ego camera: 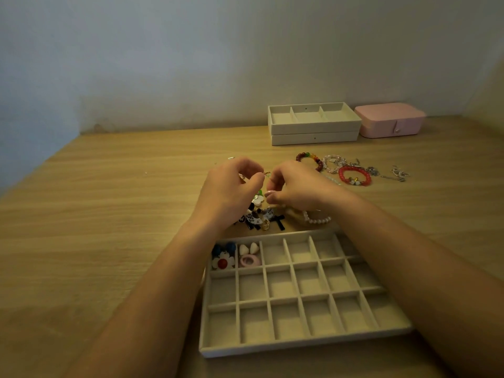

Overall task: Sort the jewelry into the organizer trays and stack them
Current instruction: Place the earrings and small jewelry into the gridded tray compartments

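A beige grid tray point(300, 342) with several small compartments lies close to me. Its far-left cells hold blue beads, a red-and-white flower piece point(223, 262), two white hearts point(248, 249) and a pink ring point(249, 261). Just beyond it sits a pile of black, white and gold jewelry point(260, 218) and a pearl bracelet point(317, 219). Above the pile my left hand point(231, 192) and my right hand point(294, 188) meet, fingers curled, pinching a small gold piece point(267, 174) between them.
Beaded bracelets, one multicolour point(311, 159) and one red point(354, 175), and silver chains point(398, 174) lie to the right on the wooden table. Two stacked beige trays point(313, 129) and a pink jewelry box point(390, 120) stand at the back by the wall.
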Demonstrator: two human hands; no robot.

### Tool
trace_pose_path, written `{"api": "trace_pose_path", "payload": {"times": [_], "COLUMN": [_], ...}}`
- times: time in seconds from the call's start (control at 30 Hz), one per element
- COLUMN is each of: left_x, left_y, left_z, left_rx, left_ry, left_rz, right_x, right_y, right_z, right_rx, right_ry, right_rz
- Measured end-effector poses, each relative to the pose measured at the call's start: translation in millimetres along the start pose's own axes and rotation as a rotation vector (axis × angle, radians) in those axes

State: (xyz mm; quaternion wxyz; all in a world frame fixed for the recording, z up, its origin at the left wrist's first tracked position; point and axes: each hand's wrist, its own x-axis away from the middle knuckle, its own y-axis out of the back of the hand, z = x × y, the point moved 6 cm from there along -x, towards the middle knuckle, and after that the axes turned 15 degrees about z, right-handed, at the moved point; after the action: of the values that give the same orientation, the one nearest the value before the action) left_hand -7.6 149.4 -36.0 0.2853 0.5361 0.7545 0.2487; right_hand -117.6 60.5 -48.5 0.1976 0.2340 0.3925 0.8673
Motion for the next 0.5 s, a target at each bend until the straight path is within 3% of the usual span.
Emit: {"api": "trace_pose_path", "payload": {"times": [0.1, 0.4, 0.5], "left_x": [6, 19, 20], "left_y": [1, -8, -11], "left_z": [-1, -7, -7], "left_rx": [0.109, 0.797, 0.897], "left_ry": [0.000, 0.022, 0.019], "left_rz": [0.032, 0.296, 0.324], "right_x": [9, 41, 44], "right_y": [14, 21, 18], "right_z": [8, 7, 0], "right_rx": [-0.131, -0.946, -1.034], "right_ry": [0.093, 0.338, 0.355], "right_rz": [-0.066, -0.077, -0.090]}}
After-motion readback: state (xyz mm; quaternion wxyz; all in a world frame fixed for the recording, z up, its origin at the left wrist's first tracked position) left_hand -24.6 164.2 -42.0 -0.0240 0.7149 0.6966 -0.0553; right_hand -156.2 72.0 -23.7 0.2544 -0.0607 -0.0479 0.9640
